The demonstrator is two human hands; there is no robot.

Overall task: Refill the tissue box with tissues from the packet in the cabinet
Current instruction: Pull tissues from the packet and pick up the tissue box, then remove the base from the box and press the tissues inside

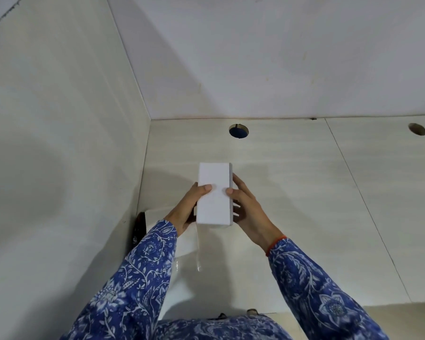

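From the head camera, both hands hold a plain white rectangular block (214,193), which could be the tissue box or a stack of tissues; the picture does not settle which. No opening shows on its upper face, and nothing can be seen inside it.

The left hand (185,209) is clamped on the block's left long side, its thumb laid flat across the top face and its fingers hidden beneath. The right hand (247,206) grips the opposite long side, thumb on top, facing the left thumb, with the fingers curled around the right edge and underside. The block runs lengthwise away from the person, held between the two palms and raised clear of the pale bench (292,192) below.

Under the left wrist lies a glossy white wrapper or packet (184,244), partly covered by the patterned blue sleeve (142,273); what it contains cannot be made out. A dark object (138,227) stands against the left wall just beside it.

Two round holes (238,131) are cut in the bench near the back wall, well apart from each other.

An orange band (275,245) circles the right wrist.
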